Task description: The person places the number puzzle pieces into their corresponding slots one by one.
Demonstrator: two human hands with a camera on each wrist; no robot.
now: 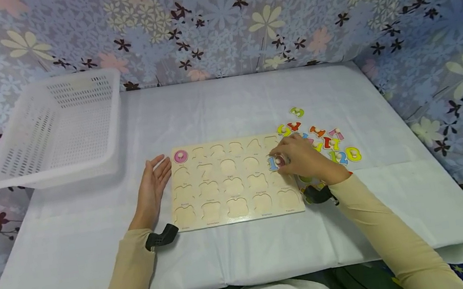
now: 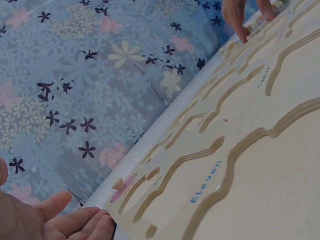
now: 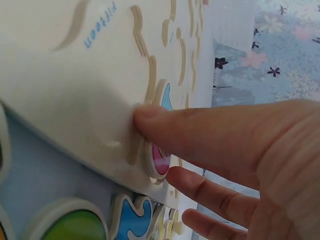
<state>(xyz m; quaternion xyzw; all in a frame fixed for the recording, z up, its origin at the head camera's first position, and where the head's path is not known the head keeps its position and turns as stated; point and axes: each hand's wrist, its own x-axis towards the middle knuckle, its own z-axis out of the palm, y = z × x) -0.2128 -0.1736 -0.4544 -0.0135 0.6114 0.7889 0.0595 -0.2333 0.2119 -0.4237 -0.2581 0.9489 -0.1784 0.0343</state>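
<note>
Nearest, a person's beige sleeves [image 1: 123,278] reached over a white worktop [image 1: 246,251] from both sides. Between them lay a pale wooden board [image 1: 221,188] cut with rows of recesses, small printed words beneath. The left hand [image 1: 153,187] was just beside the board's left edge, its fingers extended and grasping nothing. The right hand [image 1: 306,158], over the right side, pinched a blue-and-pink number piece [image 1: 272,163], seemingly a ten, between thumb and fingers. The piece was at the right-hand recess of the second row from the far edge; whether it was fully seated could not be told.

The step in hand appeared to be fitting this piece; the next move called for lining it up, pressing it flat and letting go. A round pink zero [image 1: 180,156] sat in the far left recess. Loose pieces [image 1: 342,157] lay right of the board, likely awaiting placement. Farther off, at left, stood a white basket [image 1: 62,174], then a flowered curtain [image 1: 214,18].
</note>
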